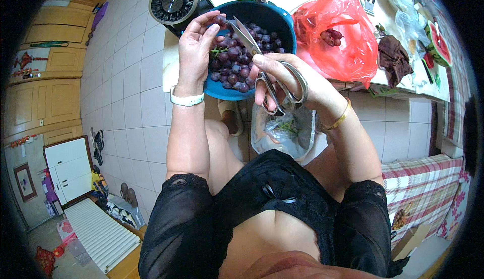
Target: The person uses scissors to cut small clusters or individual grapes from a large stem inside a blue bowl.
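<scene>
My right hand grips a pair of metal scissors by the handles. Their blades point up and left over a blue plastic basin. Purple grapes fill much of the basin, some on green stems. At its left rim, my left hand holds a grape between thumb and fingers, close to the scissor tips. Whether that grape is still joined to a stem cannot be made out. A red plastic bag lies right of the basin, with a cluster of grapes showing in it.
A round black fan-like device stands left of the basin. Below the table edge, a lined bin holds green scraps. On the table's right lie a dark brown cloth, clear plastic bags and a cut watermelon.
</scene>
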Motion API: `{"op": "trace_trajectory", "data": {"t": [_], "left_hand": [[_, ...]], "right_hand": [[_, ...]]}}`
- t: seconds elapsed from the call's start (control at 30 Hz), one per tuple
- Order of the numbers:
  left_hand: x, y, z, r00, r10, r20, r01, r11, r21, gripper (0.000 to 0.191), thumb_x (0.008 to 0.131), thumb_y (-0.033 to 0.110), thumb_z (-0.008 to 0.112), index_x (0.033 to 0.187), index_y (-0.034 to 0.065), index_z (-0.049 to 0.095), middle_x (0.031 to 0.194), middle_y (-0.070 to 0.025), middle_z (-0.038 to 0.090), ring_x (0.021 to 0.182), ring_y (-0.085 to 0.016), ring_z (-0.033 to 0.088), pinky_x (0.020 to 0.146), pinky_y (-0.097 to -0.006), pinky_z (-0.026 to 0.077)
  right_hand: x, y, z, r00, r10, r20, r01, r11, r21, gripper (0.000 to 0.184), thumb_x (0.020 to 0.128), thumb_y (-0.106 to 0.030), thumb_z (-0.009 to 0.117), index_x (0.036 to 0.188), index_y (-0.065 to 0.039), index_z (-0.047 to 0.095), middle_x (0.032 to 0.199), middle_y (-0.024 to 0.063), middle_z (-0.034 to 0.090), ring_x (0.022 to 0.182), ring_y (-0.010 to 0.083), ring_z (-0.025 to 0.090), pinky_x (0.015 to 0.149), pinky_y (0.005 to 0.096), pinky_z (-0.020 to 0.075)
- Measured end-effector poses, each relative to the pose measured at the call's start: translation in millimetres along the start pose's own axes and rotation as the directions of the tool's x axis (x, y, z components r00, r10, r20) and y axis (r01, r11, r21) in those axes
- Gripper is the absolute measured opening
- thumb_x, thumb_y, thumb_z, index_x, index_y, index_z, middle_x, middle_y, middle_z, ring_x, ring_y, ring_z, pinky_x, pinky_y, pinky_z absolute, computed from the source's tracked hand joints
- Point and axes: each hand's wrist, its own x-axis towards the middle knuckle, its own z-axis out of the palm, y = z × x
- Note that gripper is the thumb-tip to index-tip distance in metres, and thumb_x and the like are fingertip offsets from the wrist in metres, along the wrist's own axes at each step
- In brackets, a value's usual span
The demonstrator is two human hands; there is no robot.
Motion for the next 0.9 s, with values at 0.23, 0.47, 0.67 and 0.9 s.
{"op": "trace_trajectory", "data": {"t": [0.23,0.47,0.67,0.9], "left_hand": [[-2.8,1.4,-0.7,0.996,0.093,-0.005,-0.093,0.996,-0.001,0.028,0.099,0.002,0.064,0.128,0.0018,0.063,0.124,-0.0096,0.07,0.108,-0.014,0.068,0.086,-0.0248,0.057],[-3.7,-2.0,1.2,0.977,0.21,0.039,-0.213,0.975,0.07,0.029,0.097,-0.002,0.065,0.126,-0.0001,0.063,0.124,-0.012,0.07,0.112,-0.016,0.067,0.1,-0.03,0.055],[-4.9,-6.0,3.4,0.96,0.273,0.057,-0.278,0.953,0.121,0.03,0.096,-0.004,0.066,0.126,-0.0001,0.063,0.123,-0.0111,0.07,0.111,-0.016,0.068,0.099,-0.0292,0.055],[-3.9,-9.9,6.4,0.948,0.311,0.069,-0.317,0.941,0.117,0.032,0.094,-0.005,0.068,0.126,0.0009,0.062,0.122,-0.0099,0.07,0.11,-0.016,0.068,0.098,-0.0284,0.055]], "right_hand": [[2.6,2.9,3.8,1.0,0.004,0.031,-0.005,0.999,0.035,0.053,0.103,-0.051,0.054,0.103,0.0,0.063,0.071,0.0107,0.071,0.053,0.0125,0.065,0.05,0.0237,0.0505],[5.8,8.2,2.5,1.0,0.003,0.02,-0.004,0.999,0.05,0.055,0.101,-0.052,0.058,0.104,0.002,0.063,0.07,0.0095,0.071,0.052,0.0121,0.065,0.047,0.0242,0.0488],[6.9,8.9,6.2,1.0,0.018,0.008,-0.018,0.998,0.058,0.049,0.104,-0.047,0.057,0.105,0.002,0.063,0.071,0.0101,0.071,0.052,0.013,0.065,0.049,0.0241,0.0503],[7.6,12.9,9.4,1.0,0.008,-0.012,-0.008,0.999,0.046,0.044,0.105,-0.042,0.058,0.102,0.001,0.063,0.069,0.0079,0.069,0.052,0.012,0.064,0.048,0.024,0.0501]]}}
